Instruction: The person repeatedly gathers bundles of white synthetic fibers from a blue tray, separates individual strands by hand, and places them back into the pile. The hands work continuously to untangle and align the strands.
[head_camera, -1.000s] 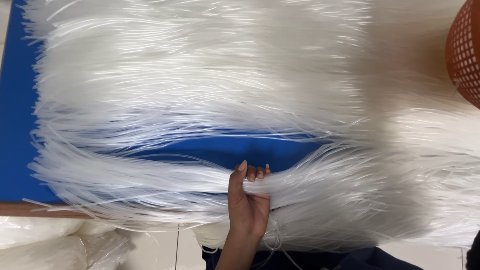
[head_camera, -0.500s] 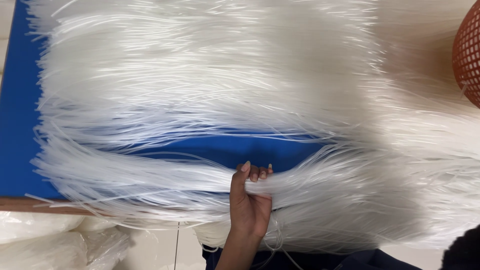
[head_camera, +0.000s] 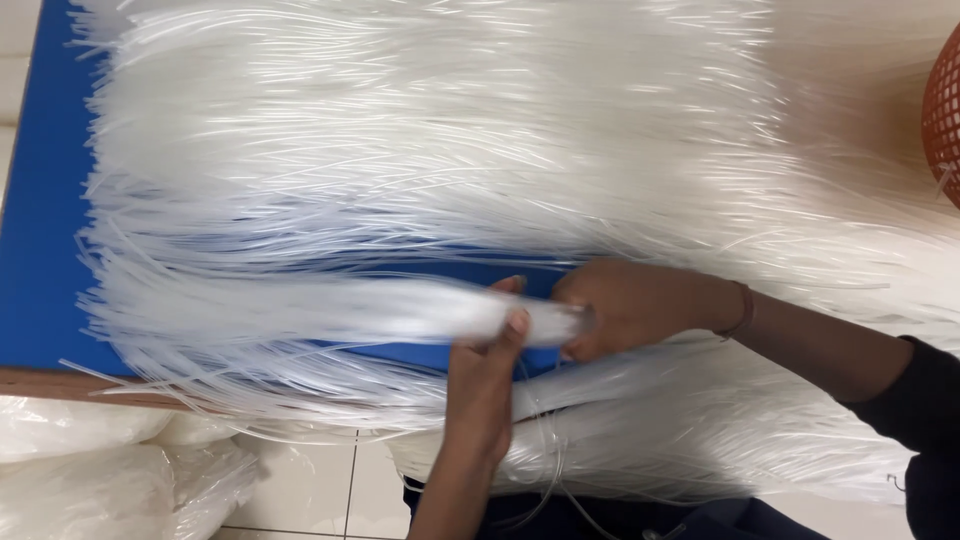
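Blue tabletop under you is nearly covered by white translucent strands. Your left hand and right hand clamp one gathered bundle near the table's front edge. Bare blue shows only along the left.

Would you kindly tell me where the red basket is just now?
In the head view the red basket sits at the far right edge, mostly cut off, beside the spread of white strands and above the right hand.

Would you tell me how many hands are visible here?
2: the left hand grips the white strand bundle from below; the right hand clasps its end.
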